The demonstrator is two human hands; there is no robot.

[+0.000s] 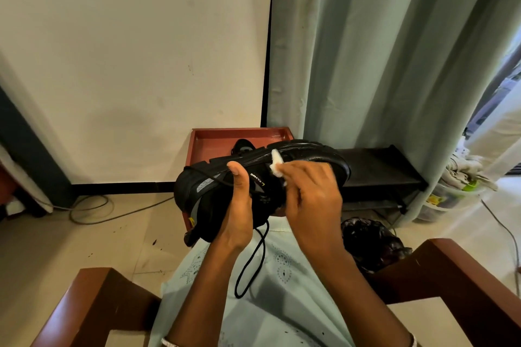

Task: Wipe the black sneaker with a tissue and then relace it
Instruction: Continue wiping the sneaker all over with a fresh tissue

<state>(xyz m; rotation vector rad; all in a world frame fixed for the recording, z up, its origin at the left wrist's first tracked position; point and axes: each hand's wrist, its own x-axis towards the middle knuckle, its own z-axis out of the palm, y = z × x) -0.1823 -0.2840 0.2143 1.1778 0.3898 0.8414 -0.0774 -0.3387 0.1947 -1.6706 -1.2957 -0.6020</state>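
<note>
A black sneaker (307,153) is held on its side above my lap, sole turned away from me and toe to the right. My left hand (238,205) grips it around the middle, thumb lying across the upper. My right hand (310,197) pinches a small white tissue (276,165) and presses it against the upper near the sole edge. A black lace (251,262) hangs loose from the shoe down over my lap.
A red tray (214,139) with another dark shoe in it stands behind the sneaker by the wall. A black low shoe rack (377,169) is at the right under a green curtain (380,51). A black bag (369,242) lies on the floor. Brown chair arms (84,298) flank my lap.
</note>
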